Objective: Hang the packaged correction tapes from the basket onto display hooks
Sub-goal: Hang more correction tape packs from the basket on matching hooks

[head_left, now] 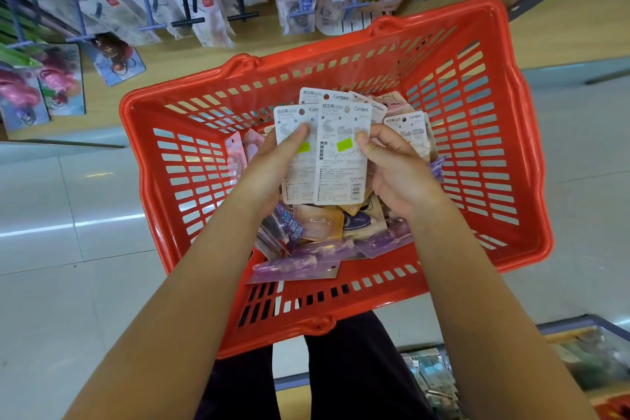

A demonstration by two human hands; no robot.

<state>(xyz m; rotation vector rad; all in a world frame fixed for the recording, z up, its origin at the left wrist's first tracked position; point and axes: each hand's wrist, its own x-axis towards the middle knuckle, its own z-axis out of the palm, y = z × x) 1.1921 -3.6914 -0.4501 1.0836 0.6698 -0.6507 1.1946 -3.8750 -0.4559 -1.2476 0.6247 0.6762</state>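
A red plastic basket (504, 160) sits on the floor below me, holding several packaged correction tapes (327, 225). Above its middle I hold a small fan of white Campus cards, backs toward me. My left hand (272, 170) grips the left card (293, 160), thumb on its face. My right hand (395, 167) pinches the right card (341, 160) at its edge, near a green sticker. More Campus cards (405, 128) stand behind my right hand. Display hooks (191, 22) with hanging packages run along the wooden wall at the top.
Blue and black peg hooks (354, 3) carry white stationery packs at the top centre. Pink keychain packs (58, 78) hang at the left. A low shelf of goods (579, 361) is at the lower right. My dark trouser legs (341, 368) are under the basket, on pale floor tiles (68, 215).
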